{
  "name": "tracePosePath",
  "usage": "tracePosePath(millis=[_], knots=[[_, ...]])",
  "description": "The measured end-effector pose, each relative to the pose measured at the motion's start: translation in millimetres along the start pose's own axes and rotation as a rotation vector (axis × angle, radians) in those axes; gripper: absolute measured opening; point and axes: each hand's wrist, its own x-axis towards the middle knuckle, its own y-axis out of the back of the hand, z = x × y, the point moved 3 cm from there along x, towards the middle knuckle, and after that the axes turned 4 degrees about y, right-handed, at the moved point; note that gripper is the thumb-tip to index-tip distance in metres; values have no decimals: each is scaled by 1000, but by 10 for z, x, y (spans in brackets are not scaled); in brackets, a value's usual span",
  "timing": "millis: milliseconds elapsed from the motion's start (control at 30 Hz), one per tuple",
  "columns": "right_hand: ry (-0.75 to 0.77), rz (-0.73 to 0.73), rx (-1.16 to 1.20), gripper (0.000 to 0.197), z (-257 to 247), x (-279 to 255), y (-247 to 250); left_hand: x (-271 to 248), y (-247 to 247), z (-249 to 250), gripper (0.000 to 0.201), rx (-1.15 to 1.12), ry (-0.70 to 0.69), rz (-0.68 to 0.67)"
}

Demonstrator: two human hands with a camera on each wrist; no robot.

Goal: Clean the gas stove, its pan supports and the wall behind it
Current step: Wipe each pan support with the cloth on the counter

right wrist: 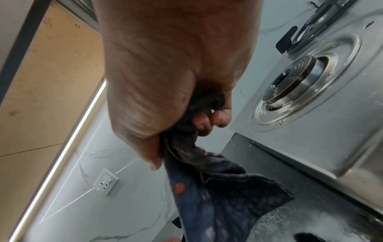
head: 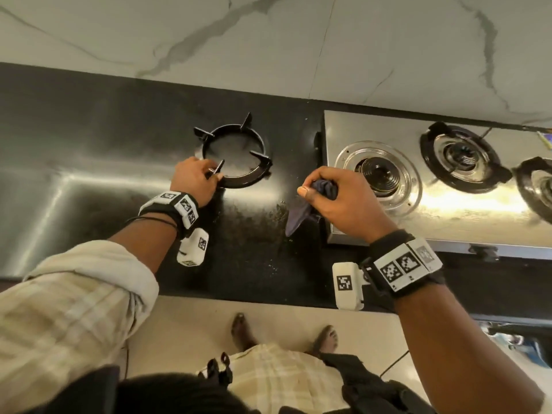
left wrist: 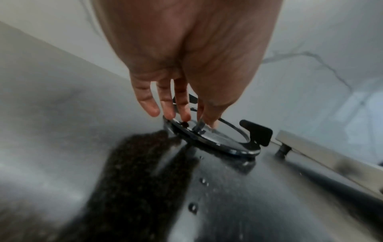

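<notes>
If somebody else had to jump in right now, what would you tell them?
Left hand holds the removed pan support by a prong; it sits on the black counter, left of the stove.
Right hand grips the dark cloth at the stove's left edge.
Done: nearest burner stripped of its support.
Left: two supports still on, wiping of stove, supports and wall.

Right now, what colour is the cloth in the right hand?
Dark blue cloth, best in right wrist view.

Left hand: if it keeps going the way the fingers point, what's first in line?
The left hand would meet the black pan support on the countertop; its fingertips already look at the near rim, though contact is hard to confirm.
</notes>
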Motion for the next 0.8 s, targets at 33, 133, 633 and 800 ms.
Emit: tracePosePath(millis=[33,133,633,800], knots=[[-10,-2,-10,11,-1,-6,-22,-5,-25,28,23,6,-22,-14],[-24,19,-8,12,4,-50,-91,-116,-71,140,14,38,-63,-32],[-85,-13,-75,30,161,-576,-729,-1876,-704,477,45,-51,-176,-168],[24,-196,-491,58,406,-1010,-1172,-2017,-776,570,51,-3,-163,-188]])
